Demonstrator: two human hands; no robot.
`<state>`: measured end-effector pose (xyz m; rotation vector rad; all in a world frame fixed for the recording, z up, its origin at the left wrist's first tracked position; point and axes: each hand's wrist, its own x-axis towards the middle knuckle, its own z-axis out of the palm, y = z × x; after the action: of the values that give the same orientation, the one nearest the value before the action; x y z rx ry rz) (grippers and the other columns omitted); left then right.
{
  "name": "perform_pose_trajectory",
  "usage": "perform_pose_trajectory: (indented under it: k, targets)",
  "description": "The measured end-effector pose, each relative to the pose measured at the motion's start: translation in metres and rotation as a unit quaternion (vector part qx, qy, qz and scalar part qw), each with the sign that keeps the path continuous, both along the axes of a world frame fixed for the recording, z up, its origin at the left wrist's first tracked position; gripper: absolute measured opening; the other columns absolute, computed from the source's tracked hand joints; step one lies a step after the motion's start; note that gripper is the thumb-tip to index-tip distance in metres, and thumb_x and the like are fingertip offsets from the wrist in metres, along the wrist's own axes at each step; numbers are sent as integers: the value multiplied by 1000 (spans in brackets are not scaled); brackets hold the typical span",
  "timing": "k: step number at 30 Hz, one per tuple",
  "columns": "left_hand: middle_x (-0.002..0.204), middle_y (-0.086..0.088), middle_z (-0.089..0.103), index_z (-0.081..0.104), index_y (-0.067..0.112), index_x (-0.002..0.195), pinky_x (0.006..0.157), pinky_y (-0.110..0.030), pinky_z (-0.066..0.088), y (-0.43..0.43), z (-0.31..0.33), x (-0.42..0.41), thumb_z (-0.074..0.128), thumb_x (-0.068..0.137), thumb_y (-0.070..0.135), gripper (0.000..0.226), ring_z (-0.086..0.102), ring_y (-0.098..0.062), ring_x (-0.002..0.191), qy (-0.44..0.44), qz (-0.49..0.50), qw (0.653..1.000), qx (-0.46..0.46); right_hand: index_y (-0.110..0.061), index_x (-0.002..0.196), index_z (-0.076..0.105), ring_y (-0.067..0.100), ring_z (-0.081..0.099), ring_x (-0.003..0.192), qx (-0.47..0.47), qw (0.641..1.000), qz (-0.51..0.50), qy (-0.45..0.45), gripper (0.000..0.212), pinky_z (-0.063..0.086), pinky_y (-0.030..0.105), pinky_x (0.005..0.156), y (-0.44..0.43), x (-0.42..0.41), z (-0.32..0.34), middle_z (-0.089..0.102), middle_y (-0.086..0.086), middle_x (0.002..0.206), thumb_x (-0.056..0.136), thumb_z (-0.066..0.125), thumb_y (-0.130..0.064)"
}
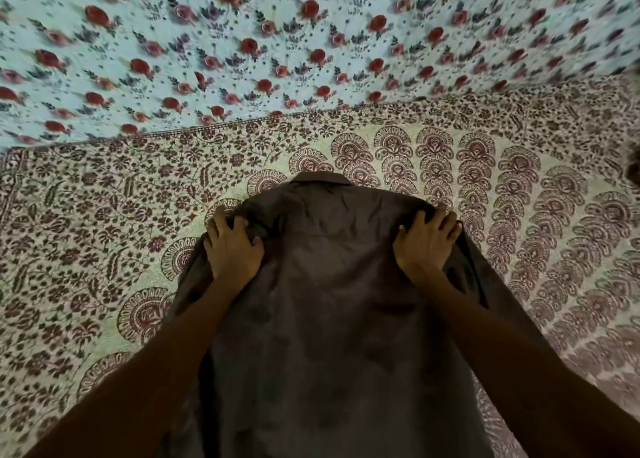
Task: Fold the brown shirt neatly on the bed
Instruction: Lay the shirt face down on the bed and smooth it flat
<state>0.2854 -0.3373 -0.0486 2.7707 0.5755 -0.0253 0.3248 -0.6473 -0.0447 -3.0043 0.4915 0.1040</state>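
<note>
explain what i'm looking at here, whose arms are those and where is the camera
There is no machine here: the arms belong to a person, and the one picture comes from a camera worn on their head, looking forward and down. The left grip and right grip are bare hands, each with fingers curled on a shoulder of the brown shirt, whose collar points away. The shirt lies on a maroon-patterned bedspread; beyond it is a pale cloth with red flowers.

The bed (519, 250) before me wears a cream sheet block-printed with maroon vines and paisley fans; beyond its stitched edge spreads pale blue cloth (311, 42) with red roses.
</note>
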Motion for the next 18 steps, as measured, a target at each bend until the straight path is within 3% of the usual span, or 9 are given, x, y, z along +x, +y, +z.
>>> perform_pose_trajectory:
  k: [7,11,15,18]
  targets:
    - [147,-24,31,39,-4,135,109,-52,26,11,1,19,53,88,23,57,28,-43,135,17,102,994,-23,-8,145,35,39,16,144,5,999,33,2,59,13,54,118,-5,10,-5,22,15,157,95,44,-39]
    - [143,-31,34,39,-10,133,112,-51,27,30,-2,19,51,89,14,52,31,-47,133,18,42,999,21,-6,146,32,38,10,146,16,1000,24,11,60,10,54,119,-10,10,-6,18,14,159,97,40,-40]
    - [152,-25,24,43,-2,131,114,-53,22,14,7,18,54,84,12,51,24,-46,138,-22,45,998,25,-5,139,42,39,17,145,-37,996,80,-25,57,9,54,117,6,9,3,26,17,155,88,52,-28]
    - [149,-14,34,49,11,128,109,-59,28,-14,13,20,52,87,25,44,33,-39,135,-60,-16,997,35,-17,144,37,31,21,145,40,980,194,-7,54,15,57,117,37,7,3,29,10,156,94,43,-38]
